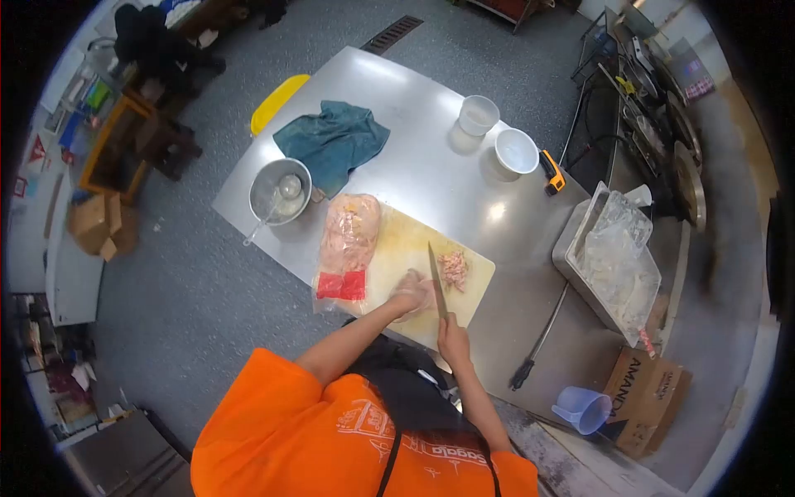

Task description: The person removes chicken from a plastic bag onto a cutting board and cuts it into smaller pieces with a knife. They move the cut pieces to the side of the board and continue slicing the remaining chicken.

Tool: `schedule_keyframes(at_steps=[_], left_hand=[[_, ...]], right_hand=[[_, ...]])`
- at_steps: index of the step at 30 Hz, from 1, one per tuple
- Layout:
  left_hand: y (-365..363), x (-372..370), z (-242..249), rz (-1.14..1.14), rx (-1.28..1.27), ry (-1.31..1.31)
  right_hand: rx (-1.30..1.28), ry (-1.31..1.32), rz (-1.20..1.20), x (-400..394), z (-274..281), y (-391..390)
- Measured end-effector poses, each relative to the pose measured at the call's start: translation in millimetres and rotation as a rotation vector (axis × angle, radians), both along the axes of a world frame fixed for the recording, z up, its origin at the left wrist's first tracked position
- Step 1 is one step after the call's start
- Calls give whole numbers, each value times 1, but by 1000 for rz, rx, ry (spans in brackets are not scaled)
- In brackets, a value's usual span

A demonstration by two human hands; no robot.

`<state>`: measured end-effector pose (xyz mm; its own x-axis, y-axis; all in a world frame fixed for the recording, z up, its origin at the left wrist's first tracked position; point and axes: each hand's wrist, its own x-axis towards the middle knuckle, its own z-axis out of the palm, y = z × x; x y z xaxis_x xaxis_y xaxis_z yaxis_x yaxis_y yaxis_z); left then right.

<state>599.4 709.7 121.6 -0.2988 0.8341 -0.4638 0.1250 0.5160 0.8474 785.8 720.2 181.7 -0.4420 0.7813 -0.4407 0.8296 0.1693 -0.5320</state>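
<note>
My right hand [453, 340] is closed around the handle of a long knife [438, 286], whose blade points away from me over the cutting board [397, 236]. Pressed against a pale pink piece of raw meat [428, 293] on the board, my left hand [408, 295] has its fingers curled over it, left of the blade. A small pile of chopped meat [453, 270] lies just right of the knife. Across the board's left edge rests a clear plastic bag of raw meat [350, 232] with a red label.
A metal pot with a ladle [280, 192] and a teal cloth [331, 141] are at the left. Two white bowls [517, 151] and an orange-black thermometer gun [552, 172] sit at the far right. Nearer right are a plastic-lined metal tray [571, 240], a jug [584, 410] and a thin black-handled rod [540, 340].
</note>
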Motion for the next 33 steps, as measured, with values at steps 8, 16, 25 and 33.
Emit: schedule_keyframes(at_steps=[8, 16, 25, 33], left_hand=[[-48, -60, -6, -91, 222, 353], [-39, -49, -3, -272, 356, 724], [-62, -65, -3, -627, 386, 704], [-80, -58, -10, -579, 382, 662]], right_hand=[[36, -88, -60, -21, -6, -20], [29, -41, -184, -46, 12, -41], [-69, -143, -217, -37, 10, -90], [60, -119, -111, -140, -23, 30]])
